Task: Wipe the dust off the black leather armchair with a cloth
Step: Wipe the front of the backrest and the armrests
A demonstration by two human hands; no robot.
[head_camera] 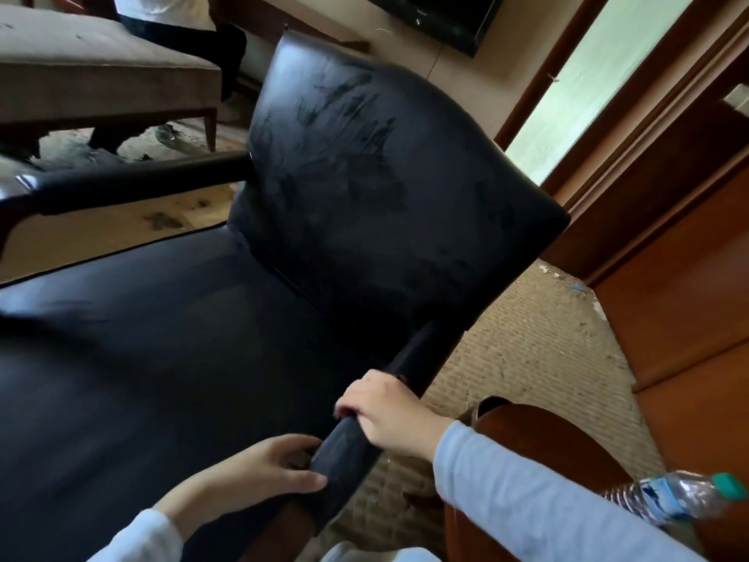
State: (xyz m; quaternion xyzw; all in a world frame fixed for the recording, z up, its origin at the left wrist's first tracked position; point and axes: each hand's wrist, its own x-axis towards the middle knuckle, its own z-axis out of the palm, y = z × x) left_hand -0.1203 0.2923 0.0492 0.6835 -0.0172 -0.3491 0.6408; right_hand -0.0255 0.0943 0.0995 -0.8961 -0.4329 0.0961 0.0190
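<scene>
both hands grip the near armrest (348, 452) of the armchair (227, 318). right hand (385, 411) is clamped over the top of the padded rest, fingers curled round its far side. left hand (259, 472) closes on the rest's front end, thumb along the side, fingers wrapped at the tip. no cloth shows in either hand. both sleeves are pale blue.

armchair fills the middle of the view, tilted by the camera angle. its backrest (385, 176) carries grey dust with dark smeared streaks across the upper part; the seat looks smoother and shinier. the far armrest (133, 180) runs off to the left.

just right of the chair, under the right forearm, is a round wooden table (539, 440). a clear plastic bottle (673, 496) with a teal cap and a blue-and-white label lies at its right edge; the label print is too blurred to read. woven carpet (547, 350) with scattered debris lies between chair and wood panelling (668, 277) on the right.

behind the chair, upper left, is a brown upholstered bench (101, 75) on wooden legs, with a person in a white top and dark trousers beside it. a dark tv (437, 18) hangs on the wall above; a small logo on its frame is unreadable.
</scene>
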